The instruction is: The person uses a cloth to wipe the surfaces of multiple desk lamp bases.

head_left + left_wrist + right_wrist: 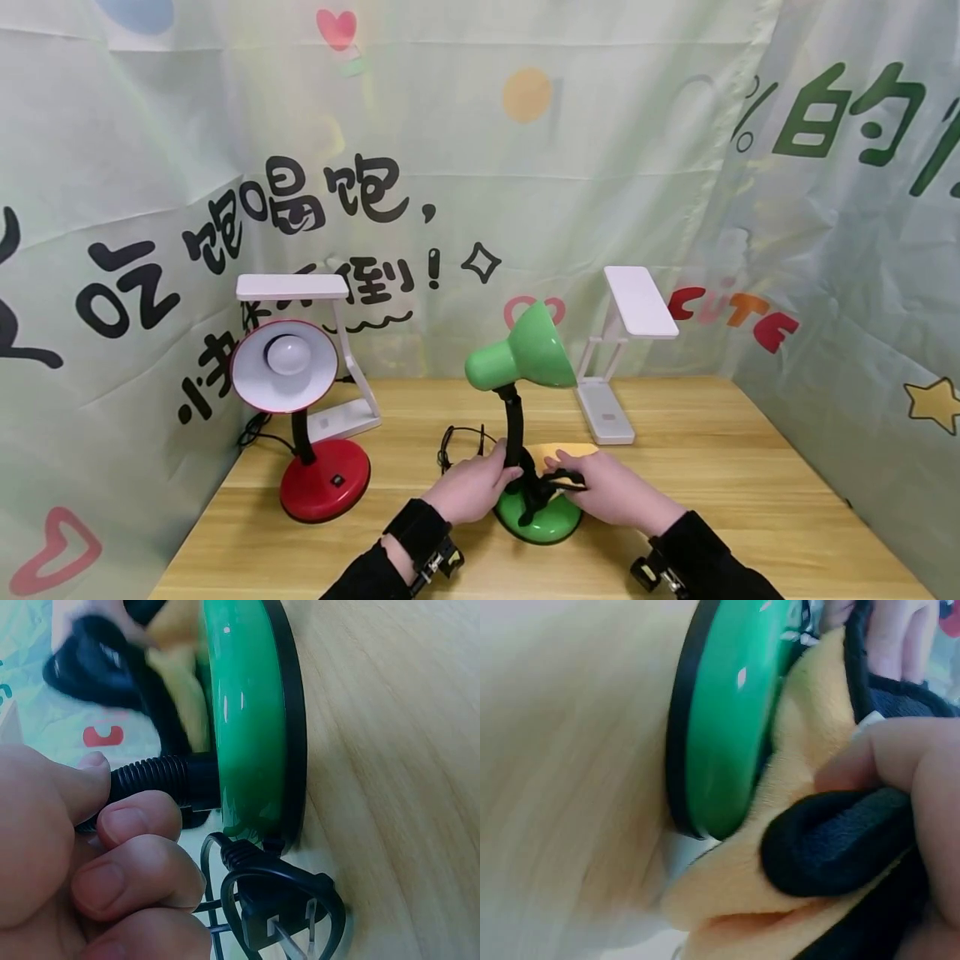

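Note:
A green desk lamp (542, 348) with a black gooseneck stands on the table at centre. Around the lower neck (154, 778), just above the base, curl the fingers of my left hand (471, 485). My right hand (618, 493) pinches a yellow cloth with black edging (810, 727), bunched against the right and back of the round green base (727, 720). One dark fold of the cloth lies in front of the neck. The lamp's black plug and cord (274, 911) lie close by the base in the left wrist view.
A red desk lamp (326, 483) stands at the left, its white-lined shade facing forward. Behind it is a white folding lamp (345, 417); another white lamp (606, 408) stands at the back right. Printed cloth walls (450, 100) enclose the wooden table (712, 467).

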Available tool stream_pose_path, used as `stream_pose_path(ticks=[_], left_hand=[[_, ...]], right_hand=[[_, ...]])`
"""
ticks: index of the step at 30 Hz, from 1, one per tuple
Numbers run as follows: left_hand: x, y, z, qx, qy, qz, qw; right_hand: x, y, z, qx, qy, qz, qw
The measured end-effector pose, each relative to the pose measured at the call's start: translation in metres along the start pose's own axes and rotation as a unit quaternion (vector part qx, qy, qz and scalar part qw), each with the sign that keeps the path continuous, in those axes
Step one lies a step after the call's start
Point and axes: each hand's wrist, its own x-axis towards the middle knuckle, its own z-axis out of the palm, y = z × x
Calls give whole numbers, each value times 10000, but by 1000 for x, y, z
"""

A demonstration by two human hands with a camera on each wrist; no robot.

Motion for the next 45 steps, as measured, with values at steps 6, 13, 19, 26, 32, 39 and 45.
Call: stream_pose_path(ticks=[6,13,19,26,32,39,45], left_hand=[[0,-1,2,10,3,-31,10000],[0,-1,1,-59,-67,-18,10000],[-2,2,-5,-181,-173,-75,9997],[-3,2,-5,-174,-194,-93,9996],[-4,4,-5,-178,-216,-93,9996],[-2,3,-3,-173,-214,-62,9996],[0,-2,0,-237,-150,-11,9996]], right_hand=[[-23,-14,-5,-175,-272,-310,9990],[-41,-30,-9,33,-794,-669,9946],[-40,-47,-7,-177,-1271,-1132,9853],[-25,-61,10,-190,-929,-1361,9861],[-19,-59,19,34,-589,-1420,9881],[-32,-39,9,510,-974,-1425,9837],[-42,-18,-3,886,-869,-1013,9871]])
